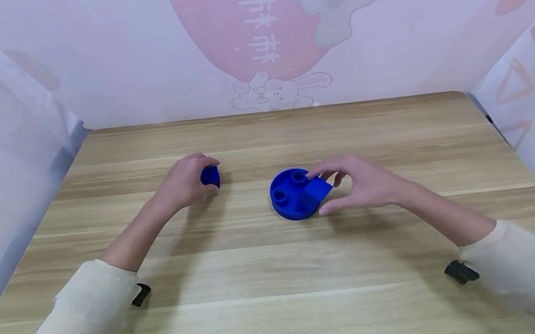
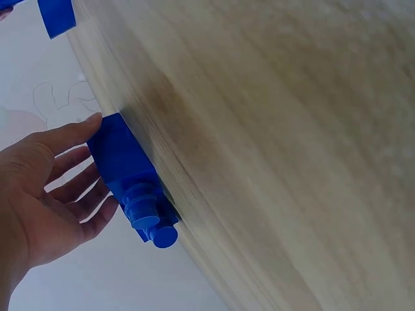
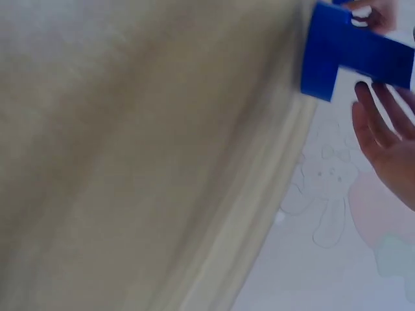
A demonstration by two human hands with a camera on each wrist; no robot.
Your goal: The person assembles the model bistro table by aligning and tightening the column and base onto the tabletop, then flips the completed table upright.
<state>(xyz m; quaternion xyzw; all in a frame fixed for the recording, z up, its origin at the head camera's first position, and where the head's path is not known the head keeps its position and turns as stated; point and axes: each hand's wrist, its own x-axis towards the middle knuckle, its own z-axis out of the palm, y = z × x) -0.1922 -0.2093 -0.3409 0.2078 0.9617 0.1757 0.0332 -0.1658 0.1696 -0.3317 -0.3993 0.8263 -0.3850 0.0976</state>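
Towards the left of the table in the head view, my left hand (image 1: 187,180) holds a small blue block (image 1: 210,176) between thumb and fingers. The left wrist view shows two round pegs (image 2: 142,210) sticking out of this block, close over the wood. Near the middle lies a round blue base (image 1: 285,207) with a raised rim and two short round sockets. A flat-topped blue block (image 1: 318,188) stands up from its right side. Around that block my right hand (image 1: 364,181) is spread, its index fingertip right at the far corner and its thumb apart from the near side.
The wood-grain table (image 1: 282,307) runs back to a pale printed wall panel (image 1: 138,55), with further panels at both sides. Dark devices, one at the left cuff (image 1: 141,294) and one at the right cuff (image 1: 461,272), stick out beneath the sleeves.
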